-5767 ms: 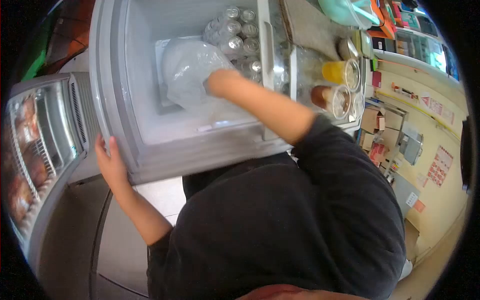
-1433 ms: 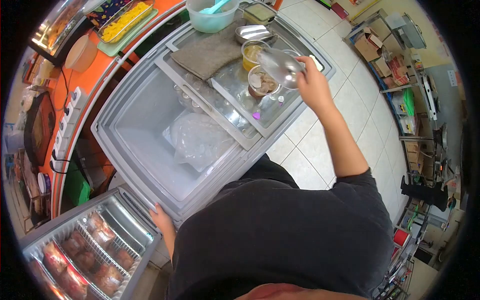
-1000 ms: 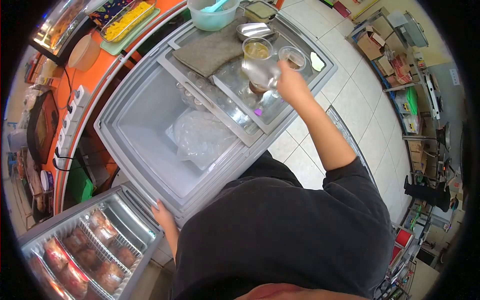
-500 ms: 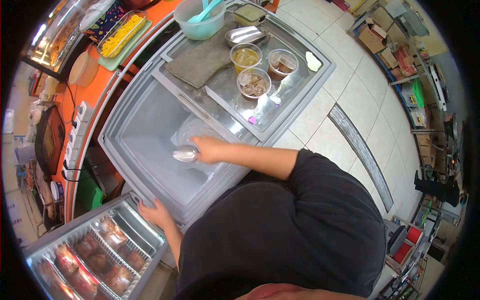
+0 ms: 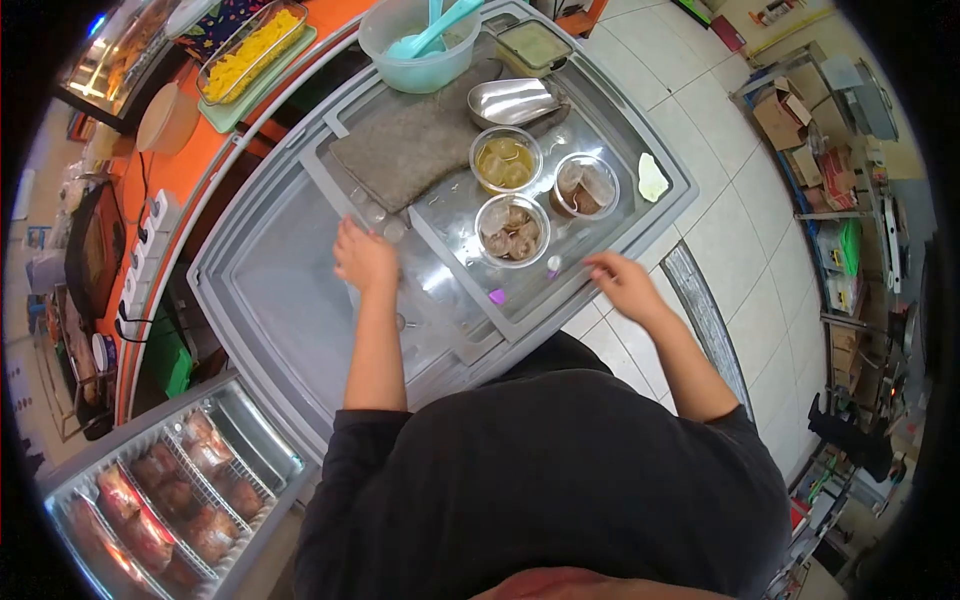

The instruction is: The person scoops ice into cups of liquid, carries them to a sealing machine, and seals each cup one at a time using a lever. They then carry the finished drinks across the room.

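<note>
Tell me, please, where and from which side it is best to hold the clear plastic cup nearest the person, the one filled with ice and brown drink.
Grip the clear plastic cup of ice and brown drink around its side wall, just under the rim, probably coming from the near side where the right hand is. It stands upright and open, without a lid, and two other cups stand close behind it.

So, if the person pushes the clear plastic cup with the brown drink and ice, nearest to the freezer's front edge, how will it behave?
The clear plastic cup with brown drink and ice has no lid, so a quick push would likely spill it. It looks nearly full, so probably heavy for its size. It stands on the smooth glass freezer lid, so it may slide rather than tip. Its thin walls would probably flex if squeezed.
</note>
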